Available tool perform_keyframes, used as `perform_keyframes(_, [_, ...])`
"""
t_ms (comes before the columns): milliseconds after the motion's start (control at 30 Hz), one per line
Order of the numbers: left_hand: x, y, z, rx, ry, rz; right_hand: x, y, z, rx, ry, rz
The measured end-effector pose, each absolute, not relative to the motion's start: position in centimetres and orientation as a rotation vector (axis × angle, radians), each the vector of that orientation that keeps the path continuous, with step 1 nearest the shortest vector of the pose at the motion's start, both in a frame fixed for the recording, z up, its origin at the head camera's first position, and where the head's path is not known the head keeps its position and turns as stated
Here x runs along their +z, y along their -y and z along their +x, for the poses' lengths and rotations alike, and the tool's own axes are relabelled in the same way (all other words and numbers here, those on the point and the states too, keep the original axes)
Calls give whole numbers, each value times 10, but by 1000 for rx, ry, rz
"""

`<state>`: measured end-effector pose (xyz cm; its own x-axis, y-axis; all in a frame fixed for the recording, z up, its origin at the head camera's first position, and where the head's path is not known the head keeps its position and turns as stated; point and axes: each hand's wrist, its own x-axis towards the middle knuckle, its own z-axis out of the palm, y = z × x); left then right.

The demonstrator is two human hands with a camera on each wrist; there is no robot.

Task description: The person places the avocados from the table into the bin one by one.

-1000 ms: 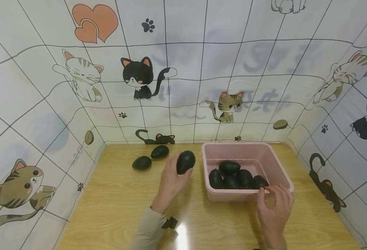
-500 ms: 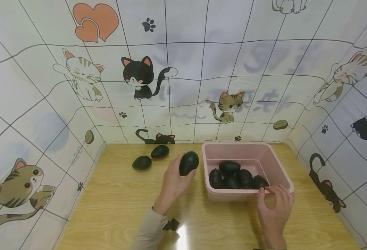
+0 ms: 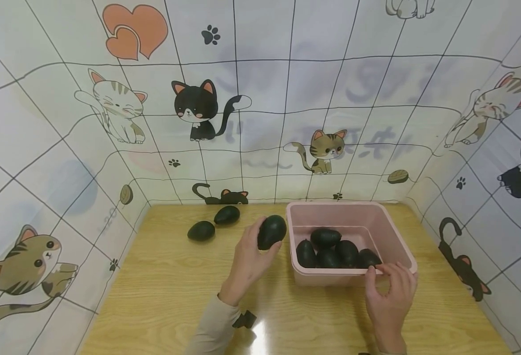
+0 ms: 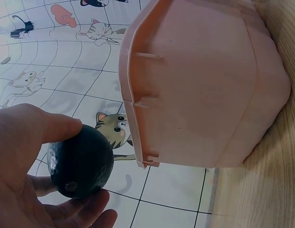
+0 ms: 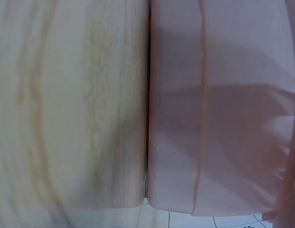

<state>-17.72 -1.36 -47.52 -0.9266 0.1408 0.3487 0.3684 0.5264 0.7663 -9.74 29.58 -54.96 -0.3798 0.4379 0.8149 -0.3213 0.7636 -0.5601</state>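
Head view: bin [image 3: 329,279], five avocados [image 3: 346,253] inside — left grip [image 3: 248,259] round avocado [image 3: 272,232], right grip [image 3: 391,296] pinching rim [image 3: 331,271].

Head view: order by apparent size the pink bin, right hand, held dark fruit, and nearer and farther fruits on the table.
1. Pink bin
2. Right hand
3. Held dark fruit, though nearness to the camera may enlarge it
4. Nearer table fruit and farther table fruit: too alike to rank

Dark avocado [image 3: 272,232] near pink bin [image 3: 331,280]
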Motion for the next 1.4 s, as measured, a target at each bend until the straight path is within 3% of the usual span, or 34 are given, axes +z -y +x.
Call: perform_keyframes(1400, [-470,-20,-172,-1416,2581,-535,-543,-290,-98,819,1762,-107])
